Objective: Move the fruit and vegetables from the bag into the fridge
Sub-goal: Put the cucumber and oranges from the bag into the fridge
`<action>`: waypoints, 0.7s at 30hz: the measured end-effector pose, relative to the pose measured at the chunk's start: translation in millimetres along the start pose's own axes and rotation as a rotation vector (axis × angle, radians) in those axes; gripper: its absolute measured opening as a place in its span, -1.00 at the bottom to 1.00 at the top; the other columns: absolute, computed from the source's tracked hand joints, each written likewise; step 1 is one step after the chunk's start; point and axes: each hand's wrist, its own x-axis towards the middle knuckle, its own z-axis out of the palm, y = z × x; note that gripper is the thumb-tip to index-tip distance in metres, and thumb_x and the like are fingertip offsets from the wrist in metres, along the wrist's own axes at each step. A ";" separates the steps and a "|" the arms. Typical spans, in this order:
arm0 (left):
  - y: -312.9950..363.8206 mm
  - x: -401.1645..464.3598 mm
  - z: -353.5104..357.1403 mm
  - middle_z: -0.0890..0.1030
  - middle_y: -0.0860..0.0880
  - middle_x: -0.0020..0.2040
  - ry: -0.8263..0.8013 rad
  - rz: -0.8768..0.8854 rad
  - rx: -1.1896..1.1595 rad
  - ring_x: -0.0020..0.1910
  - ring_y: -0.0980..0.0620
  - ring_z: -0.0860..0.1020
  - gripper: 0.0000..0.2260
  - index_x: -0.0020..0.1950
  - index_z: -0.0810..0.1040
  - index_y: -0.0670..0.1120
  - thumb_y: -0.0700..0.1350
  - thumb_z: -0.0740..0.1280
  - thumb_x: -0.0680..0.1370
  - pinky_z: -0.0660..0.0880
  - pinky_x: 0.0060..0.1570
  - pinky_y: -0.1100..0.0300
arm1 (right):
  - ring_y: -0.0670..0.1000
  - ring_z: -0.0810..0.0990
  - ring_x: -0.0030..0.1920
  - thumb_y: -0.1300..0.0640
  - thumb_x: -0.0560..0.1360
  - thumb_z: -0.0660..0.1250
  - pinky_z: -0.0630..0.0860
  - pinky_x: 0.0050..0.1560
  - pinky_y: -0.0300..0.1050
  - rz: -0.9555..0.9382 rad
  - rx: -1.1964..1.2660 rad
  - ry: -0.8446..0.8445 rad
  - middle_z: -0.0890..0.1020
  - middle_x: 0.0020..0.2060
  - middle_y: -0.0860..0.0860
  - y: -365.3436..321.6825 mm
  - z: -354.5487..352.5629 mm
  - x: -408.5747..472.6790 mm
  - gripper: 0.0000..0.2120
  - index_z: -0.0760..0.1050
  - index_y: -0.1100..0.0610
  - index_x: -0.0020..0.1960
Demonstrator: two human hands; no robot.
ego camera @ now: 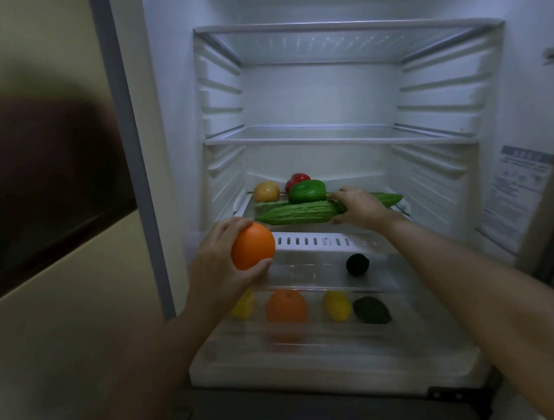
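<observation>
An open fridge (324, 73) has wide free room above its middle glass shelf (339, 137), and more between that and the top shelf (347, 30). The lower shelf is crowded: two bitter gourds (299, 213) lie across its front, with a green pepper (307, 191), a red pepper (299, 177) and a yellowish fruit (266, 191) behind, so only the far right corner stays open. The clear drawer (312, 339) below holds an orange (286, 306), yellow fruits (336, 305) and a dark avocado (372, 310), with gaps between them.
</observation>
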 end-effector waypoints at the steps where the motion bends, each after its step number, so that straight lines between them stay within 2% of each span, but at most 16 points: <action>1: 1.2 0.4 0.6 0.43 -0.03 0.31 -0.001 0.003 -0.005 0.19 -0.06 0.46 -0.38 0.32 0.41 -0.03 -0.01 0.55 0.32 0.50 0.11 0.01 | 0.08 0.45 0.14 0.03 0.41 0.45 0.44 0.13 0.00 -0.014 0.021 0.031 0.51 0.15 0.08 -1.4 -0.7 -3.3 -0.45 0.39 0.09 0.35; 5: 8.6 2.4 6.3 0.44 -0.04 0.29 -0.006 0.043 -0.041 0.17 -0.02 0.45 -0.39 0.31 0.42 -0.03 -0.03 0.55 0.32 0.45 0.08 0.10 | 0.06 0.43 0.23 0.00 0.44 0.42 0.42 0.20 0.01 -0.073 0.112 0.134 0.49 0.23 0.06 -12.4 -9.0 -20.7 -0.51 0.41 0.08 0.32; 9: 15.7 10.1 17.6 0.45 0.01 0.27 -0.044 0.094 -0.022 0.10 0.10 0.42 -0.41 0.30 0.42 0.02 0.02 0.54 0.32 0.34 -0.01 0.34 | 0.05 0.41 0.27 -0.03 0.44 0.40 0.40 0.22 0.01 -0.037 0.128 0.177 0.47 0.27 0.02 -22.3 -25.3 -42.1 -0.50 0.39 0.02 0.33; 12: 18.3 23.0 29.5 0.45 -0.01 0.28 -0.138 0.117 -0.026 0.14 0.06 0.44 -0.40 0.29 0.43 0.01 0.03 0.54 0.31 0.41 0.04 0.23 | 0.05 0.38 0.31 -0.02 0.47 0.38 0.34 0.26 -0.05 -0.001 0.170 0.258 0.46 0.29 0.04 -23.4 -36.0 -67.5 -0.52 0.39 0.02 0.35; 16: 24.8 42.7 53.3 0.43 -0.04 0.31 -0.301 0.176 -0.022 0.22 -0.04 0.44 -0.38 0.32 0.42 -0.01 0.05 0.54 0.32 0.45 0.15 0.05 | 0.08 0.44 0.22 0.04 0.49 0.35 0.40 0.18 -0.05 0.084 0.193 0.371 0.51 0.23 0.09 -26.5 -40.5 -107.9 -0.58 0.44 0.11 0.31; 18: 30.1 49.8 68.0 0.43 -0.04 0.30 -0.383 0.210 -0.033 0.22 -0.05 0.44 -0.39 0.32 0.41 0.01 0.06 0.53 0.32 0.45 0.13 0.04 | 0.08 0.46 0.21 0.05 0.50 0.34 0.42 0.16 -0.04 0.122 0.190 0.384 0.52 0.21 0.08 -26.5 -40.7 -127.6 -0.60 0.44 0.13 0.31; 21: 41.0 56.8 93.1 0.44 -0.01 0.28 -0.468 0.264 -0.058 0.19 -0.02 0.44 -0.41 0.30 0.41 0.05 0.07 0.52 0.33 0.41 0.05 0.14 | 0.07 0.44 0.24 0.03 0.52 0.31 0.37 0.16 -0.10 0.156 0.170 0.371 0.50 0.24 0.07 -20.5 -41.7 -151.0 -0.60 0.43 0.13 0.31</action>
